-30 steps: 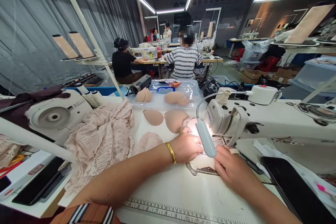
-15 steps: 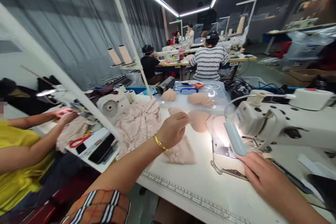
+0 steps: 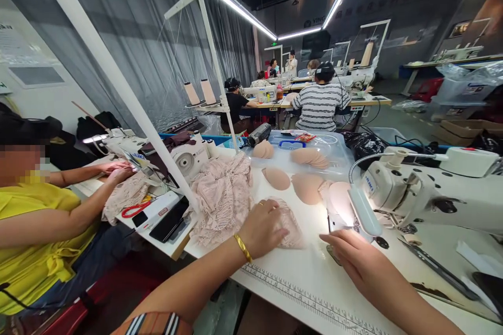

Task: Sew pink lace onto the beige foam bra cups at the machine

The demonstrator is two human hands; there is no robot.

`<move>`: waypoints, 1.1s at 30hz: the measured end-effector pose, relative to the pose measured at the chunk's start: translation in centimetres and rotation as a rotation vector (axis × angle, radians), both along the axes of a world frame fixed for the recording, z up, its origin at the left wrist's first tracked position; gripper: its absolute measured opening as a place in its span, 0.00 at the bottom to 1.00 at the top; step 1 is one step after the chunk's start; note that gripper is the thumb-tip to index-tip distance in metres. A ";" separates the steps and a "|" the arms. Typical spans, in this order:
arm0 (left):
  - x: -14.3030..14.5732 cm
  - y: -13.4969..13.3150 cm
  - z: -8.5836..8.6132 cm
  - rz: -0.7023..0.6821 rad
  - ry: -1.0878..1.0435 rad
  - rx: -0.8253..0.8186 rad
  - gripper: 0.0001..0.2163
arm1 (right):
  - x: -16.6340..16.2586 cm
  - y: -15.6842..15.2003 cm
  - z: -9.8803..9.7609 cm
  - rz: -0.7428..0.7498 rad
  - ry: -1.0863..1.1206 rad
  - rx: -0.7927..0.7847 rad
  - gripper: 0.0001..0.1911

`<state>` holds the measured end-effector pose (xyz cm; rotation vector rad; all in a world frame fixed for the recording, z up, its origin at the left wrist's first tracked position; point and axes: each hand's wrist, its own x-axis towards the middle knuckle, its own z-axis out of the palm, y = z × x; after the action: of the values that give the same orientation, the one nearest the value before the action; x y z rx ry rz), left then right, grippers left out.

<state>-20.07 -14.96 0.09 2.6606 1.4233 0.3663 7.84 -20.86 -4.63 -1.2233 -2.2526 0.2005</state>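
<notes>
My left hand (image 3: 264, 227), with a gold bangle at the wrist, lies on a pink lace piece (image 3: 290, 226) on the white table (image 3: 298, 277), its fingers curled over the lace. My right hand (image 3: 348, 259) rests flat on the table with its fingers stretched toward the lace, just under the lamp (image 3: 363, 210) of the white sewing machine (image 3: 428, 196). It holds nothing. A heap of pink lace (image 3: 222, 196) lies left of my left hand. Two beige foam cups (image 3: 293, 183) sit beyond it.
A clear tray (image 3: 334, 149) with stacked beige cups stands at the back. A person in yellow (image 3: 35, 230) works at a machine to my left, with red scissors (image 3: 133, 211) and a black phone (image 3: 168, 225) nearby. Other people sew at tables further back.
My view has swung left. My left hand left the needle area, lifted a lace piece, then came down onto it on the table. My right hand slid left from under the lamp.
</notes>
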 end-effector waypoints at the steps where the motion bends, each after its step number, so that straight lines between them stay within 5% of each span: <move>1: 0.2 -0.7 -0.4 -0.047 -0.023 -0.009 0.25 | -1.0 0.8 -0.1 -0.016 -0.017 0.006 0.23; 4: 0.4 -2.6 -1.6 -0.161 -0.048 -0.062 0.16 | -3.9 3.5 -0.4 -0.037 0.004 0.030 0.29; 6: 0.1 -3.3 -1.9 -0.230 -0.124 -0.095 0.03 | -5.4 4.6 0.0 0.027 0.055 0.011 0.21; 8: -0.4 -3.5 -1.4 -0.219 -0.342 -0.134 0.06 | -6.1 4.5 1.0 0.077 0.108 -0.024 0.14; 12: -0.9 -3.0 0.4 0.084 -0.881 -0.320 0.12 | -5.3 1.6 3.2 -0.039 0.302 -0.236 0.14; 16: 0.0 -2.3 -0.7 0.275 -1.067 -0.471 0.17 | -4.6 -2.4 4.0 -0.296 0.502 -0.268 0.18; 20: 0.3 -1.2 -2.2 0.200 -0.688 -0.502 0.16 | -5.2 -4.8 3.9 -0.359 0.749 -0.272 0.17; 24: 1.1 2.1 -0.4 0.034 -0.423 -0.334 0.10 | -4.5 -3.5 3.1 -0.297 0.838 -0.549 0.21; 29: 6.8 7.8 1.0 -0.112 -0.274 -0.100 0.21 | -2.0 -0.4 1.1 -0.258 0.778 -0.629 0.23; 33: 10.7 10.5 0.0 -0.096 -0.242 -0.018 0.09 | -1.4 0.0 0.8 -0.214 0.845 -0.634 0.22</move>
<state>-9.33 -4.46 0.06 2.5534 1.2181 0.6373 6.40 -20.88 -3.81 -1.3164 -1.3339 1.1693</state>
